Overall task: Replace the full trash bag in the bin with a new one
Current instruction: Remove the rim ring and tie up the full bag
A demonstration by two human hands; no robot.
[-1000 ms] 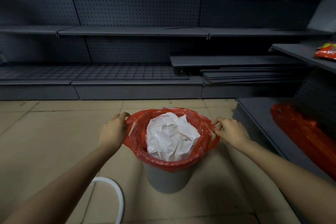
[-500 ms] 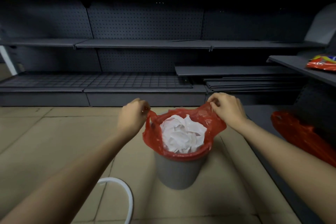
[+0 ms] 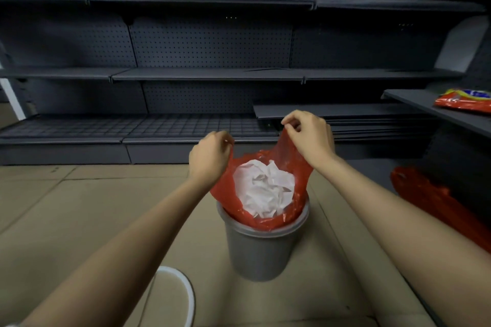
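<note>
A grey round bin (image 3: 259,252) stands on the tiled floor in the middle of the view. A red trash bag (image 3: 300,180) sits in it, stuffed with crumpled white paper (image 3: 265,190). The bag's rim is off the bin's edge and pulled upward. My left hand (image 3: 211,158) pinches the bag's left edge. My right hand (image 3: 309,138) pinches the right edge, held higher. More red plastic (image 3: 435,202) lies on the low shelf at the right.
Dark grey store shelving (image 3: 207,74) runs along the back, with stacked shelf boards (image 3: 345,119) at the lower right. A side shelf on the right holds a red packet (image 3: 463,102). A white curved rim (image 3: 183,289) lies on the floor near my left forearm.
Both hands have lifted the bag's edges up and off the bin's rim and drawn them closer together. The view has tilted upward.
</note>
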